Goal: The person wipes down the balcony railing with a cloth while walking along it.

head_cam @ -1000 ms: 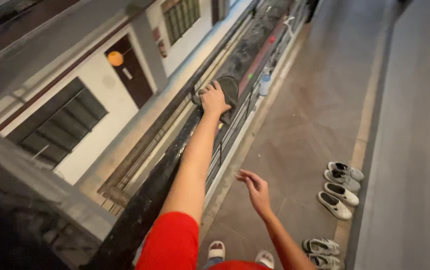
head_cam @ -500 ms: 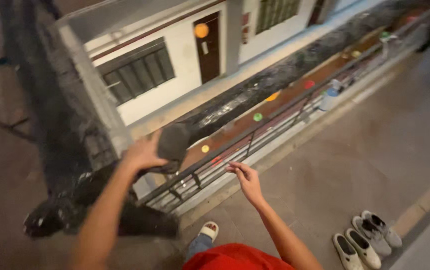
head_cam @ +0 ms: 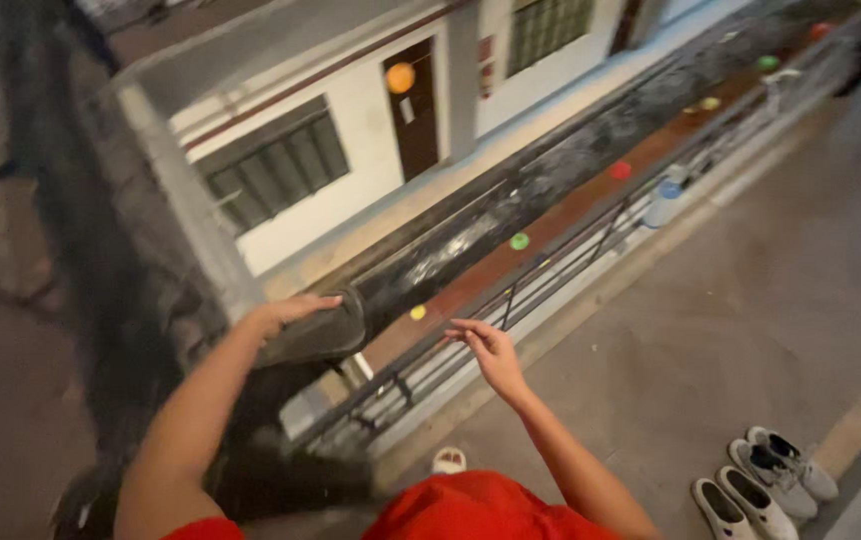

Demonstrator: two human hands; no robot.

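Left hand point(head_cam: 285, 312) presses a dark cloth point(head_cam: 318, 332) flat-fingered on the black ledge's point(head_cam: 470, 225) near end, which looks mostly unwiped; right hand point(head_cam: 490, 350) hovers open.

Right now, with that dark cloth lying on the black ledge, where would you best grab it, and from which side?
Take the dark cloth at its right edge, the part the left hand does not cover, coming down from above. It lies draped flat over the black ledge, so a pinch on that loose edge probably lifts it cleanly. The right hand hovers free above the railing, nearest that edge.
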